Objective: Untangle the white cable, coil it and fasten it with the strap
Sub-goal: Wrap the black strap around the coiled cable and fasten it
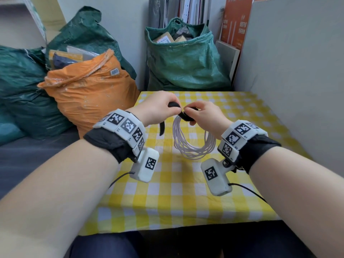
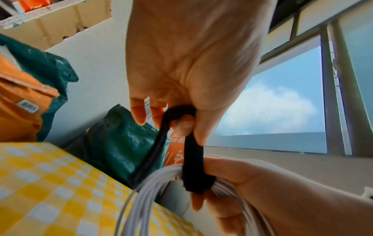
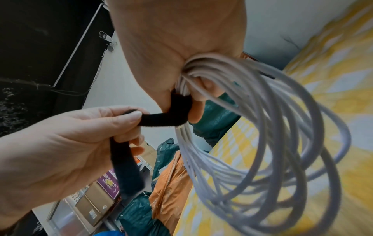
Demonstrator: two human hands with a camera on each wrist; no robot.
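Note:
The white cable [image 1: 193,144] hangs as a coil of several loops above the yellow checked table [image 1: 167,194]. My right hand [image 1: 202,116] grips the top of the coil [image 3: 262,127], where the black strap [image 1: 186,116] wraps round the bundle. My left hand [image 1: 160,107] pinches the strap [image 2: 193,151] between thumb and fingers and holds it taut toward the left. The strap's loose end [image 1: 162,128] dangles below the left hand. In the right wrist view the strap [image 3: 161,119] runs from the bundle to the left hand [image 3: 80,135].
An orange bag [image 1: 89,94] and green sacks [image 1: 186,58] stand behind the table's far edge. A grey panel [image 1: 297,71] borders the table on the right. The table's near edge [image 1: 167,228] is close to my lap.

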